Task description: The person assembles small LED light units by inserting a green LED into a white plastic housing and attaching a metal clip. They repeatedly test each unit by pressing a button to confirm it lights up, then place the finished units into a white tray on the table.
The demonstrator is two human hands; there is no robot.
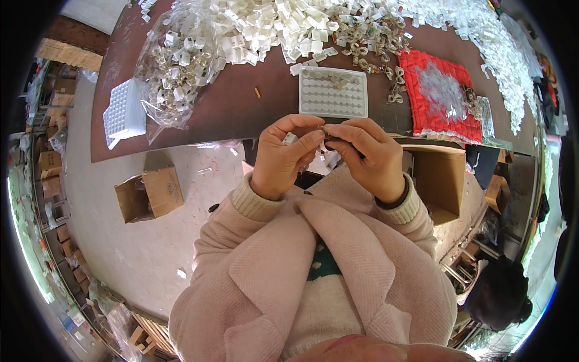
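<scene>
My left hand (288,152) and my right hand (369,155) meet at the table's near edge, fingertips pinched together. Between them is a small brownish piece (326,130), mostly covered by the fingers, its kind too small to tell. A little white plastic piece (290,139) also shows within the curled fingers of my left hand. Just beyond my hands lies a white plastic tray (304,110) with rows of small pockets. A few small pale pieces (339,81) lie in its far part.
Small translucent plastic boxes (259,30) are heaped at the back. A filled clear bag (175,78) and stacked white trays (125,114) stand left. Coiled brownish pieces (368,39) lie beyond the tray. A red cloth (416,90) bears clear bits. Cardboard boxes (163,192) stand below.
</scene>
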